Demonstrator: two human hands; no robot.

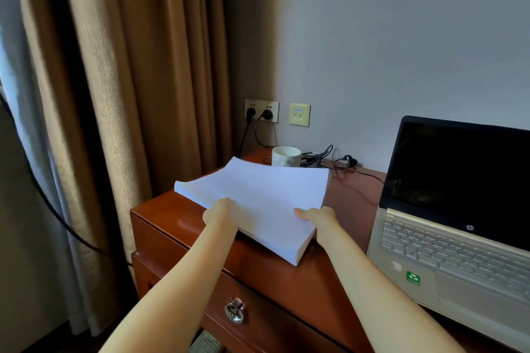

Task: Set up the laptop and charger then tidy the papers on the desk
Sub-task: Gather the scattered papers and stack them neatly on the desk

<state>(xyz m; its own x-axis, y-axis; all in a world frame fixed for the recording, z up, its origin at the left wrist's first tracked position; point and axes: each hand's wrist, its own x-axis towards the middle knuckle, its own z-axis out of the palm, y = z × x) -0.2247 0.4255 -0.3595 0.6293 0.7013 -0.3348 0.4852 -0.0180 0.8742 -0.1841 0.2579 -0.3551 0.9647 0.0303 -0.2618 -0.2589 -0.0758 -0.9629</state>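
A: Where are the papers?

B: The stack of papers [258,200] is at the left end of the desk [177,226], at nine o'clock from the laptop [447,238]. Both hands have it by its near edge.

A: How do the fingers lie?

B: The left hand [219,210] grips the near left edge, and its fingers go under the sheets, out of sight. The right hand [318,218] pinches the near right side with the thumb flat on top. Its other fingers are hidden below the stack.

A: Is the stack lifted?

B: Its near corner seems to touch the wood. Whether the far end is off the desk I cannot tell.

A: What else is hard to make out?

B: The laptop is open with a dark screen, and the frame's right edge cuts it off. A thin charger cable [361,172] crosses the desk at one o'clock from the stack and passes behind the screen's left edge, so the port is hidden. A white mug [285,155] at twelve o'clock from the stack covers part of a dark tangle of cords. Two black plugs sit in the wall socket [261,110] above the mug. The print on the data plate [299,114] beside the socket is too blurred to read.

A: Any writing?

B: An HP logo [469,227] sits below the screen. A green sticker [413,278] with a white symbol is on the palm rest, but its text is too small to read. A metal ring handle [234,311] hangs on the drawer at six o'clock from the stack.
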